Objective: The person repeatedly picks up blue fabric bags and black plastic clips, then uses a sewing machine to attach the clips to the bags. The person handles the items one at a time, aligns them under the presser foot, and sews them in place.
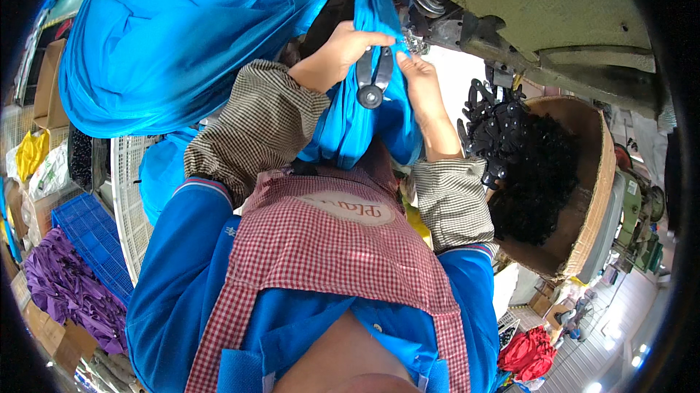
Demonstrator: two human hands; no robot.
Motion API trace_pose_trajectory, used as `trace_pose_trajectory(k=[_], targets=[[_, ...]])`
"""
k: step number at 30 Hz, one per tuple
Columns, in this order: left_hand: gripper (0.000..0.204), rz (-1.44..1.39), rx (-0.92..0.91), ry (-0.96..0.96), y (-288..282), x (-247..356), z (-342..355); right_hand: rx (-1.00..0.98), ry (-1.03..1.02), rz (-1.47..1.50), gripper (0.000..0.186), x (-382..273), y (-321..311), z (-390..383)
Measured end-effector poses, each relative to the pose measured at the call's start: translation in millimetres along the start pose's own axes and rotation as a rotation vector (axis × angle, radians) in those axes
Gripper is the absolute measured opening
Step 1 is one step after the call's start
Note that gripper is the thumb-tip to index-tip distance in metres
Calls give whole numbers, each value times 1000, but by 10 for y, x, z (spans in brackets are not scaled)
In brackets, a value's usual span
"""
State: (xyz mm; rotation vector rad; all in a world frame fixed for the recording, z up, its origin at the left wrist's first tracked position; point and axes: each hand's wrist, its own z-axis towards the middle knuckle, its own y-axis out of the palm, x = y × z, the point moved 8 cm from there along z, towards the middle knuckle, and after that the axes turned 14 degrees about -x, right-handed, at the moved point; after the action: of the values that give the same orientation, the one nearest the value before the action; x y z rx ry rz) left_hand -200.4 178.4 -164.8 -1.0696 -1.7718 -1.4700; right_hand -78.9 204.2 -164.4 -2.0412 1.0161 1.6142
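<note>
My left hand [343,52] pinches a folded strip of bright blue fabric [376,1], thumb pointing to the right. On the other side of the same fold, my right hand [423,85] grips the cloth near its edge with thumb and fingers. Between the hands hangs a narrow black part with a round, rivet-like end [370,95]; how it is fixed to the cloth is hidden. More of the blue fabric falls in folds toward my lap. Just beyond the fingertips, small metal machine parts [416,41] show.
A big heap of blue fabric [189,36] lies at the upper left. A green machine body [561,10] overhangs the upper right. Below it, a cardboard box [594,196] holds many black pieces [536,189], with a cluster of black plastic parts [496,119] at its near-left corner.
</note>
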Motion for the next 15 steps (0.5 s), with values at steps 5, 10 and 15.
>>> trace_pose_trajectory(k=[5, 10, 15], targets=[[16, -177, 31, -109, -53, -141, 11, 401, -409, -894, 19, -538, 34, -366], [17, -294, 3, -115, -35, -220, 29, 248, -152, -660, 28, -271, 157, -399], [20, -135, 57, -75, -136, -225, 23, 308, -165, -463, 33, -289, -40, -341]])
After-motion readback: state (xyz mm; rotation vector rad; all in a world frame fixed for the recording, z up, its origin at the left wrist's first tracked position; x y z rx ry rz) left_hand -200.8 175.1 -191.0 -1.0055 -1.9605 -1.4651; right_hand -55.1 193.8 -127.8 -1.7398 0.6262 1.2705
